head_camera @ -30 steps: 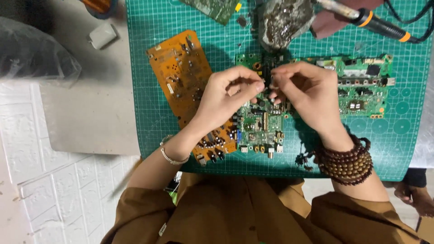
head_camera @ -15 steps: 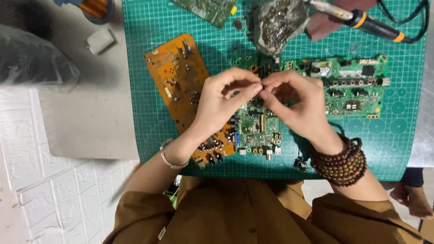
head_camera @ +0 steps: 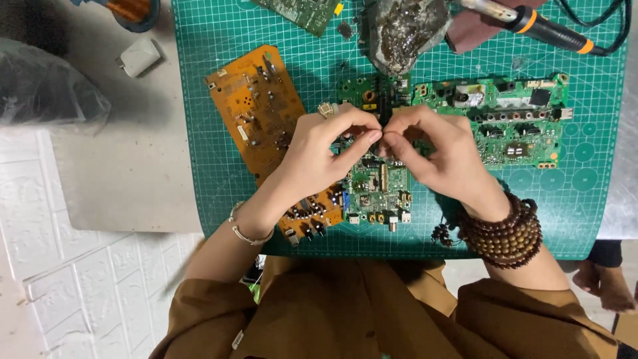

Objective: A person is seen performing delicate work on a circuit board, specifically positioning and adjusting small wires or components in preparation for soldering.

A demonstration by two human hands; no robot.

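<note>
While pinched together, hands (head_camera: 382, 149) over green circuit board (head_camera: 379, 183)

Even, bright overhead light; soft shadows fall toward nine o'clock, mild glare at three o'clock, focus sharp throughout.

Grey bench (head_camera: 126, 179), green gridded cutting mat (head_camera: 219, 100) over most of it. White brick-pattern floor (head_camera: 80, 292) lower left. Even, soft light.

A grey table (head_camera: 126, 193) carries a green cutting mat (head_camera: 212, 100). On the mat lie an orange circuit board (head_camera: 256, 113), two green circuit boards (head_camera: 379, 186) (head_camera: 512, 119) and a soldering iron (head_camera: 531, 23). A white adapter (head_camera: 138, 56) lies beside the mat.
</note>
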